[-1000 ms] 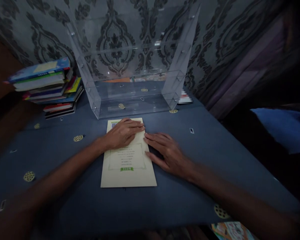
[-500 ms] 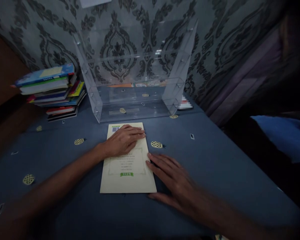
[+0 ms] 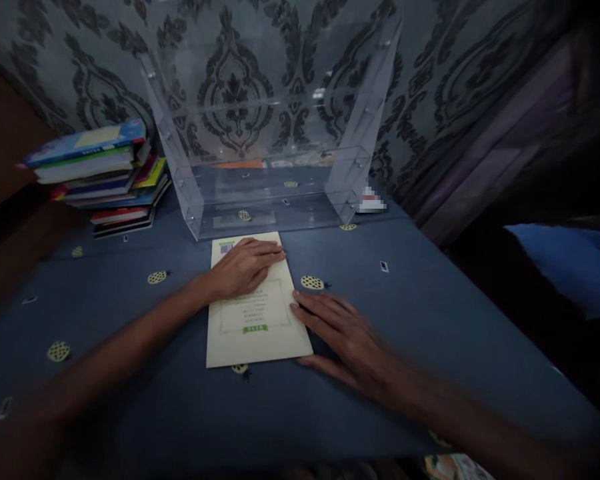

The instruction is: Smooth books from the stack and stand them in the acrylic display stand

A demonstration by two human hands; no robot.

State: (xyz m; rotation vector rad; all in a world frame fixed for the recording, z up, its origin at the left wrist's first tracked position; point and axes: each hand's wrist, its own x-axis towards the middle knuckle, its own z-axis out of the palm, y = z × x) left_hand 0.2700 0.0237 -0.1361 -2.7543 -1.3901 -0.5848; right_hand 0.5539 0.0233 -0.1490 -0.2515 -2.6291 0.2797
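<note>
A thin pale-yellow book (image 3: pixel 253 327) lies flat on the blue tablecloth (image 3: pixel 430 313), back cover up, with green print and a small barcode at its far end. My left hand (image 3: pixel 243 267) rests palm down on the book's far half. My right hand (image 3: pixel 343 337) lies flat on the cloth against the book's right edge, fingertips touching that edge and thumb near the near right corner. Neither hand grips anything.
A clear acrylic shelf stand (image 3: pixel 270 133) rises just beyond the book against the patterned wall. A stack of several colourful books (image 3: pixel 100 177) sits at the far left. A blue cushion (image 3: pixel 570 263) lies off the table to the right.
My right hand slid down along the book's right edge toward its near corner. The book turned slightly, uncovering a round print on the cloth under its near edge. My left hand stayed put.
</note>
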